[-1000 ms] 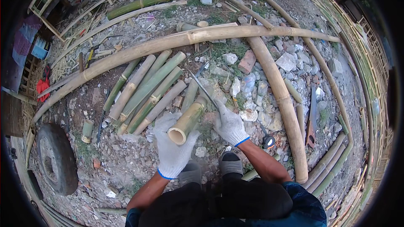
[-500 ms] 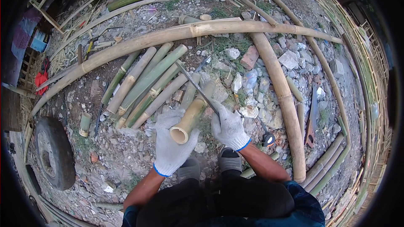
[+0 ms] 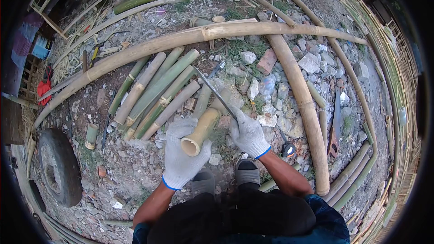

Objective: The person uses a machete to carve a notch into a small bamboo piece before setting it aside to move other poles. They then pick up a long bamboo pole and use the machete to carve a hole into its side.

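Note:
My left hand point(image 3: 184, 160), in a white knit glove with a blue cuff, wraps around a short yellowish bamboo piece point(image 3: 203, 129). The piece's hollow cut end faces me, and its far end tilts away over the rubble. My right hand point(image 3: 247, 134), gloved the same way, is closed on a long knife, its handle mostly hidden by the fingers. The dark narrow blade point(image 3: 213, 89) points up and left, crossing in view just above the far end of the piece. Left of it lies a row of cut bamboo lengths point(image 3: 159, 91), green and tan.
A long bamboo pole point(image 3: 172, 39) crosses ahead, meeting a thick pole point(image 3: 302, 95) on the right. A handsaw point(image 3: 335, 124) and a tape measure point(image 3: 288, 149) lie right, a tyre point(image 3: 59, 167) left. Broken stones point(image 3: 309, 63) and a brick point(image 3: 266, 61) litter the ground.
My right hand and the blade have shifted slightly right. The bamboo piece stays in my left hand, almost in the same place.

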{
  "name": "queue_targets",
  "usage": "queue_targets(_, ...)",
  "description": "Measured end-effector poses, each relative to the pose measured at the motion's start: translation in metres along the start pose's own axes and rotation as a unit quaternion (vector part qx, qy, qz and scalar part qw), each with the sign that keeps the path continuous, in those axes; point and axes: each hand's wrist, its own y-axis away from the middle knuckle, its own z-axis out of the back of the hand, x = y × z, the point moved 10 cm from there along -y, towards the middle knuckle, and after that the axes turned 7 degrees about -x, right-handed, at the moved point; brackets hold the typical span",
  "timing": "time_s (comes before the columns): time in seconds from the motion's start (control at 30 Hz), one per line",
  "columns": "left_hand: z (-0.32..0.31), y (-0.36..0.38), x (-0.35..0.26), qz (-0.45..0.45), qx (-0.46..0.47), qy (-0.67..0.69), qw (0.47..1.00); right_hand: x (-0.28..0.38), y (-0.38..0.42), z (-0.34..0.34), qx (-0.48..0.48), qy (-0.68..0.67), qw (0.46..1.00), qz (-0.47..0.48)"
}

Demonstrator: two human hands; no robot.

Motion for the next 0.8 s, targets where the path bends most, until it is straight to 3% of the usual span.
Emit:
queue_targets(0.1,-0.003,-0.001,-0.006,-0.003,0.004,0.014,1.000,0.031,0.001,0.012,-0.026,-0.017,0.998,0.051)
queue_targets(0.13,-0.006,-0.001,-0.007,0.000,0.014,0.011,1.000,0.017,0.003,-0.008,0.019,-0.016,1.000,0.002)
queue_targets(0.37,-0.005,-0.004,-0.005,0.023,0.018,0.033,0.999,0.037,0.002,0.008,-0.024,-0.013,0.997,0.068)
queue_targets(0.47,-0.008,-0.003,-0.004,0.025,0.036,0.009,0.999,-0.003,0.001,-0.023,0.031,0.054,0.998,0.026)
queue_targets(0.57,-0.002,-0.005,-0.003,0.018,0.010,0.022,1.000,0.003,0.003,-0.007,0.002,0.028,0.999,0.022)
queue_targets(0.7,-0.003,-0.009,-0.003,0.010,0.051,0.045,0.998,0.030,0.002,0.008,-0.019,0.005,0.998,0.065)
queue_targets(0.8,-0.003,-0.013,-0.004,-0.013,0.043,0.045,0.998,-0.014,-0.002,-0.024,0.069,0.080,0.994,-0.027)
